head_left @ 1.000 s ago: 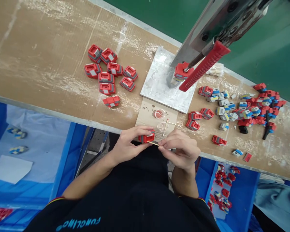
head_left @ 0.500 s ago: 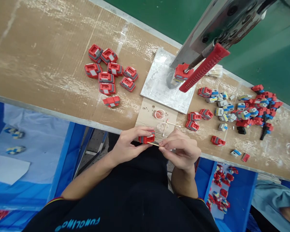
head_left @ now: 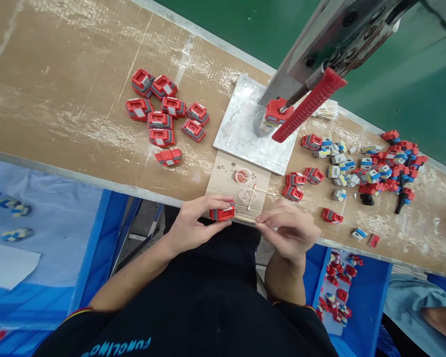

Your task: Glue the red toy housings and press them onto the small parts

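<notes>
**One piece in hand, more lying on both sides**

A worker's left hand [head_left: 193, 220] is gripping a red-and-grey piece [head_left: 222, 212] between fingers and thumb at the near edge of the bench [head_left: 78, 64]. The right hand [head_left: 292, 230] is pinching what looks like a thin stick [head_left: 255, 223], its fingertips narrowed, just beside the piece and apart from it; the stick's far end is blurring into the bench edge.

The batch appears to be partway along. A group of similar pieces [head_left: 159, 120] is sitting to the left, perhaps finished, while a few loose ones [head_left: 293, 193] and a mixed pile [head_left: 397, 171] are lying to the right, seemingly left to do. Whether the held piece is finished, nobody can tell from here.

Beyond the hands, a small cup [head_left: 243, 175] and a cotton swab [head_left: 263, 190] are resting on a cardboard sheet [head_left: 217, 184]. A red handle [head_left: 314, 101] is jutting over the metal plate [head_left: 234, 126], possibly hindering a reach across. At far right, another person's arm [head_left: 444, 320] is showing beside a blue bin [head_left: 369, 297].
</notes>
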The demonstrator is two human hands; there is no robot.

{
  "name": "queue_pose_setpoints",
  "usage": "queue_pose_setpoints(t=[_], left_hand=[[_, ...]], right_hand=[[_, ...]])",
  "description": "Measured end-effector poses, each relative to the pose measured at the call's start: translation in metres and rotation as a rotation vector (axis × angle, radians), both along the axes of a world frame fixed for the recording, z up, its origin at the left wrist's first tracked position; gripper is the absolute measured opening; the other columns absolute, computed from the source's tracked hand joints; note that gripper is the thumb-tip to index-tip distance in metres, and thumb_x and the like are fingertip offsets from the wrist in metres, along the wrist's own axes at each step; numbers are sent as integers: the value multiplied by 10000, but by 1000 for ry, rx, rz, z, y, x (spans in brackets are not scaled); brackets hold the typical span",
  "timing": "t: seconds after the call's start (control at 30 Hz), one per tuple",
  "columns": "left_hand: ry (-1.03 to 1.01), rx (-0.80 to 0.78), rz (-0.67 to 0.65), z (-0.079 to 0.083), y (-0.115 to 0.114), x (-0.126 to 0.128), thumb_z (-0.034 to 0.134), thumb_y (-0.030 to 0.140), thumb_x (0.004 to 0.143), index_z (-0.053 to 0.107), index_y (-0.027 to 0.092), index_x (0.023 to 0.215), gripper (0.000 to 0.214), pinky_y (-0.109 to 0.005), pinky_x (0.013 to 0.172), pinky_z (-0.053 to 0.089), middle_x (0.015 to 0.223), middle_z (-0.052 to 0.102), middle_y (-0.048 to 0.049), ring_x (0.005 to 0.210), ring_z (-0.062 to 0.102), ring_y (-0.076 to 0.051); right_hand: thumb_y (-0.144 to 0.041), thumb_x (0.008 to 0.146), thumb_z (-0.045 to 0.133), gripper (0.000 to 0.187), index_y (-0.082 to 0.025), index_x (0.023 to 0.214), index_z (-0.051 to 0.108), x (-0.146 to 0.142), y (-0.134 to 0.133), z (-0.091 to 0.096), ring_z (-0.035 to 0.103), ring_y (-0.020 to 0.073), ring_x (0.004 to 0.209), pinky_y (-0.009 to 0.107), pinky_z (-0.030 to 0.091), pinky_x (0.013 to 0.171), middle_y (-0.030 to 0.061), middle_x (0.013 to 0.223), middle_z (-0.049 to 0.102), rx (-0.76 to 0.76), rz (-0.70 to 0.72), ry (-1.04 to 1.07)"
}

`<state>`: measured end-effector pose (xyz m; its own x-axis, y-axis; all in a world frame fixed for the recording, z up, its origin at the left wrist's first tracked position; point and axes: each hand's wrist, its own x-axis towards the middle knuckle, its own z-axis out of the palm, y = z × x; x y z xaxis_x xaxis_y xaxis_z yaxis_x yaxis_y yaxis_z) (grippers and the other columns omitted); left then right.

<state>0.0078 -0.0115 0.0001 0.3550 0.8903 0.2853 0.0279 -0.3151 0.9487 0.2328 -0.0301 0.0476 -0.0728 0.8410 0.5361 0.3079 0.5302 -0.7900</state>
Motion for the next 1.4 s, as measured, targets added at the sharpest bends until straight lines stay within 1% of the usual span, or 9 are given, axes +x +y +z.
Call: queue_pose_setpoints(t=[0.13,0.3,0.4,0.5,0.63,1.13,1.2,1.3,1.4], left_hand=[[43,-8,3,0,3,-3,881,153,842,764,200,1064,255,-359,946,681,1139,841,-133,1027,831,-258],[91,6,-5,1,6,-5,885,177,840,764,198,1072,263,-334,929,676,1091,846,-117,977,830,-237],[101,-3,-11,2,6,-4,886,193,839,767,194,1073,263,-316,898,676,1059,848,-109,943,830,-230],[100,-30,-14,3,5,-4,885,205,835,776,190,1073,262,-313,870,676,1038,850,-108,919,831,-233],[99,-38,-31,3,5,-3,886,191,823,780,184,1082,281,-317,862,675,1034,849,-111,919,831,-237],[36,2,-30,4,5,-2,893,146,814,790,202,1088,298,-309,884,665,1043,849,-94,952,826,-229],[33,-5,-27,3,5,-2,894,143,813,788,203,1084,298,-307,894,665,1050,849,-93,961,827,-228],[34,-25,-11,0,4,-5,893,146,816,778,206,1075,290,-302,907,667,1079,848,-96,982,827,-225],[33,-62,30,-5,2,-9,880,184,837,765,210,1074,265,-324,909,678,1113,845,-100,1005,827,-237]], right_hand=[[-79,867,794,195,-259,880,721,16,3,-6,717,184,595,333,552,569,-8,733,789,-30,-125,-137],[-89,919,744,165,-248,881,725,21,15,-19,689,168,640,309,543,589,1,769,792,-115,-5,-424],[-85,910,759,167,-245,879,720,20,14,-17,696,170,640,311,549,598,3,768,790,-97,-50,-377],[-73,874,781,192,-256,873,723,15,7,-7,721,186,614,327,554,575,-2,744,790,-47,-121,-184],[-85,865,782,180,-255,895,730,1,2,0,719,182,561,313,547,519,5,737,803,-10,-33,-21],[-44,879,760,189,-220,863,693,-8,4,-2,710,156,595,283,559,565,10,727,791,-48,131,-48],[-55,881,762,179,-219,867,694,-3,4,-2,718,158,601,283,555,561,11,730,791,-44,104,-6],[-56,878,771,193,-234,878,696,11,5,-4,726,166,628,295,555,579,2,750,789,-40,-33,-1],[-77,891,788,191,-245,897,698,18,7,-9,727,173,705,315,573,667,7,814,793,-92,-95,-215]])
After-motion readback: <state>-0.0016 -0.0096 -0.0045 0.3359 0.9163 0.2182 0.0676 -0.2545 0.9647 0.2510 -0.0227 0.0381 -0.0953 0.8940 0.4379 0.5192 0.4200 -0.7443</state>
